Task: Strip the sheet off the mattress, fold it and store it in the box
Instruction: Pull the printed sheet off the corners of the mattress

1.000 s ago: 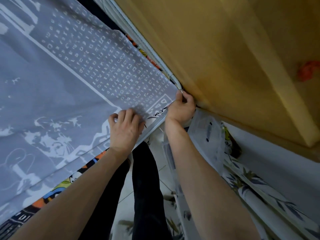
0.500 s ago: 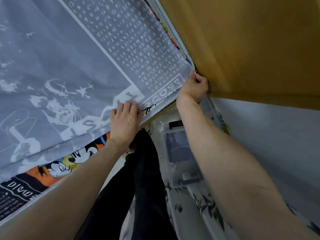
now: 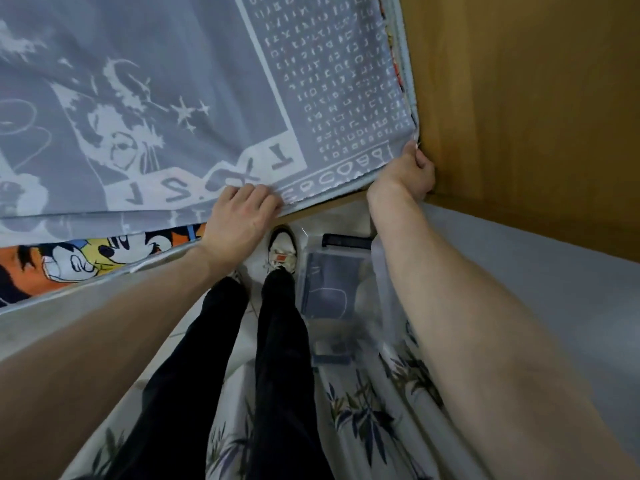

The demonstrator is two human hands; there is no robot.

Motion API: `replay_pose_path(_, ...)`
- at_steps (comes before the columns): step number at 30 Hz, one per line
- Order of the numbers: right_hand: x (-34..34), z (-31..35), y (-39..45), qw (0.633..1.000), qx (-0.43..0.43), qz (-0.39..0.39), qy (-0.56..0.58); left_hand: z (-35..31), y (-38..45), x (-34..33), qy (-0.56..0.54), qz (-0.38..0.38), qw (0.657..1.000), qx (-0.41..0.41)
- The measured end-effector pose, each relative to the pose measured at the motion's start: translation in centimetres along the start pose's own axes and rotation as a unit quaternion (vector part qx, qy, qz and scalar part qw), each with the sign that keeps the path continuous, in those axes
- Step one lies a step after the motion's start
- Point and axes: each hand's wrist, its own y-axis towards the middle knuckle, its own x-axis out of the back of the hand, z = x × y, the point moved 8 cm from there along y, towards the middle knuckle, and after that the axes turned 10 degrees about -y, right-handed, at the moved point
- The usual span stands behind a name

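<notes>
Both hands were on the grey printed sheet (image 3: 166,98), apart from each other along its near edge. My left hand (image 3: 239,220) lay on top of the hem with the fingers curled down over the fabric, gripping the edge. My right hand (image 3: 410,176) was off to the right at the very corner, fingers closed tight, pinching the sheet's corner right against the wooden panel (image 3: 519,116) there.

The sheet itself spread away from my hands, upward and to the left, lying flat with the white cartoon print and rows of little symbols showing. Under my left wrist a colourful cartoon layer (image 3: 86,258) peeked out below the grey one.

Down between my forearms sat the clear plastic box (image 3: 332,289) on the floor, just right of my white shoe (image 3: 282,251) and black trousers (image 3: 277,358). Leaf-patterned fabric (image 3: 363,410) lay bunched under my right arm, nearer to me than the box.
</notes>
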Motion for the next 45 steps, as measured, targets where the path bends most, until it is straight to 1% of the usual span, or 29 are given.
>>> replay_pose_path(4, -0.1, -0.3, -0.6, 1.000, 0.007, 0.013, -0.004, 0.7, -0.1, -0.4, -0.003, 0.026, 0.996, 0.081)
replay_pose_path(8, -0.5, -0.5, -1.0, 0.998, -0.014, 0.062, 0.008, 1.5, -1.1, 0.6, -0.008, 0.021, 0.989, 0.147)
replay_pose_path(10, 0.1, -1.4, -1.6, 0.996, -0.022, 0.078, 0.024, 1.5, -1.7, 1.1, 0.006, 0.011, 0.988, 0.157)
replay_pose_path(13, 1.1, -3.0, -4.2, 0.995, 0.008, 0.093, -0.018, 1.0, -2.1, 1.5, -0.002, -0.008, 0.989, 0.148)
replay_pose_path(15, 0.3, -5.0, -7.1, 0.986, 0.016, 0.155, -0.062, 1.0, -2.4, 1.5, -0.037, -0.018, 0.988, 0.149)
replay_pose_path(18, -1.4, -8.6, -10.9, 0.959, -0.009, 0.257, -0.123, 1.4, -2.9, 1.3, -0.082, -0.023, 0.983, 0.160)
replay_pose_path(20, -2.0, -10.3, -12.4, 0.942, -0.023, 0.296, -0.154, 1.4, -3.1, 1.5, -0.104, -0.025, 0.982, 0.155)
replay_pose_path(22, -2.6, -11.2, -13.2, 0.932, -0.029, 0.320, -0.169, 1.1, -3.6, 2.2, -0.144, -0.036, 0.978, 0.150)
replay_pose_path(23, -2.9, -11.4, -13.5, 0.929, -0.033, 0.326, -0.175, 1.2, -4.1, 2.7, -0.164, -0.051, 0.972, 0.161)
replay_pose_path(24, -3.1, -11.6, -13.7, 0.926, -0.036, 0.329, -0.182, 1.8, -4.9, 3.4, -0.182, -0.072, 0.961, 0.194)
replay_pose_path(25, -3.3, -11.8, -13.8, 0.924, -0.036, 0.330, -0.189, 3.1, -6.1, 4.0, -0.200, -0.101, 0.939, 0.260)
replay_pose_path(26, -3.4, -11.8, -13.9, 0.924, -0.034, 0.326, -0.194, 5.0, -8.1, 4.6, -0.220, -0.142, 0.897, 0.357)
replay_pose_path(27, -3.5, -11.9, -14.0, 0.926, -0.030, 0.319, -0.198, 7.2, -10.6, 5.1, -0.247, -0.195, 0.824, 0.471)
replay_pose_path(28, -3.6, -11.9, -14.1, 0.929, -0.026, 0.309, -0.200, 9.2, -13.5, 5.5, -0.278, -0.255, 0.727, 0.574)
replay_pose_path(29, -3.7, -12.0, -14.2, 0.933, -0.024, 0.298, -0.202, 10.8, -16.2, 5.7, -0.306, -0.315, 0.625, 0.646)
replay_pose_path(30, -3.7, -12.0, -14.3, 0.936, -0.022, 0.286, -0.204, 12.1, -18.1, 5.9, -0.327, -0.355, 0.544, 0.686)
replay_pose_path(31, -3.8, -12.0, -14.4, 0.939, -0.019, 0.275, -0.207, 13.3, -19.3, 6.2, -0.344, -0.371, 0.493, 0.708)
replay_pose_path(34, -4.0, -12.3, -14.9, 0.944, -0.006, 0.251, -0.213, 15.9, -21.1, 6.8, -0.387, -0.381, 0.399, 0.739)
replay_pose_path(36, -4.1, -12.4, -15.2, 0.948, 0.004, 0.237, -0.214, 16.7, -22.3, 6.4, -0.423, -0.397, 0.300, 0.757)
replay_pose_path(37, -4.2, -12.5, -15.3, 0.948, 0.011, 0.230, -0.218, 17.0, -22.7, 6.1, -0.444, -0.402, 0.258, 0.758)
replay_pose_path(40, -4.2, -12.6, -15.8, 0.956, 0.020, 0.201, -0.212, 17.4, -23.0, 5.7, -0.492, -0.421, 0.171, 0.743)
replay_pose_path(41, -4.1, -12.7, -15.9, 0.960, 0.018, 0.194, -0.202, 17.4, -22.9, 5.4, -0.507, -0.424, 0.152, 0.735)
replay_pose_path(42, -4.0, -12.9, -16.2, 0.962, 0.014, 0.192, -0.195, 17.5, -23.0, 5.0, -0.518, -0.417, 0.146, 0.732)
replay_pose_path(45, -4.4, -14.1, -17.8, 0.957, -0.020, 0.225, -0.184, 17.3, -23.3, 4.5, -0.523, -0.374, 0.155, 0.750)
